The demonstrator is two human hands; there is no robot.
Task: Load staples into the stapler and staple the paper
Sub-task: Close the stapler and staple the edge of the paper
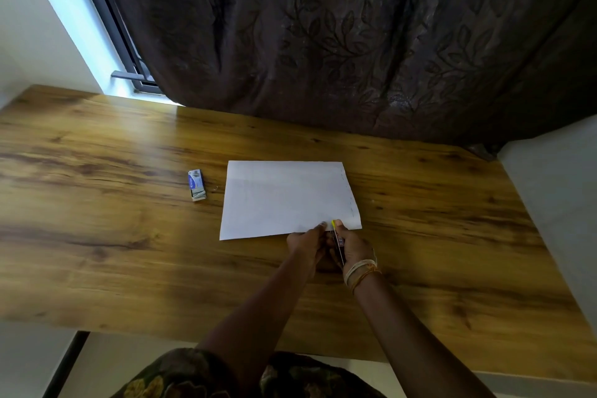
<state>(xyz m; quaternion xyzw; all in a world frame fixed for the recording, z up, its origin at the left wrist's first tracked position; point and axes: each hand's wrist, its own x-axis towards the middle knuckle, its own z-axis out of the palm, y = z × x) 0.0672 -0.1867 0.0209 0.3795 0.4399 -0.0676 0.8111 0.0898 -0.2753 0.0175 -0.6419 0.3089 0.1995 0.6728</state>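
Note:
A white sheet of paper [287, 197] lies flat on the wooden table [129, 236], with a row of staples down its right edge. My right hand [350, 244] grips a slim stapler [339, 244] with a yellow tip, its nose at the paper's near edge close to the right corner. My left hand [307, 241] pinches that same near edge just left of the stapler. A small blue and white staple box [196, 185] sits open on the table, left of the paper, with staple strips showing.
A dark leaf-patterned curtain [355, 42] hangs behind the table's far edge. A window frame [129, 52] shows at the back left. A white wall [555, 191] borders the table on the right. Bangles circle my right wrist.

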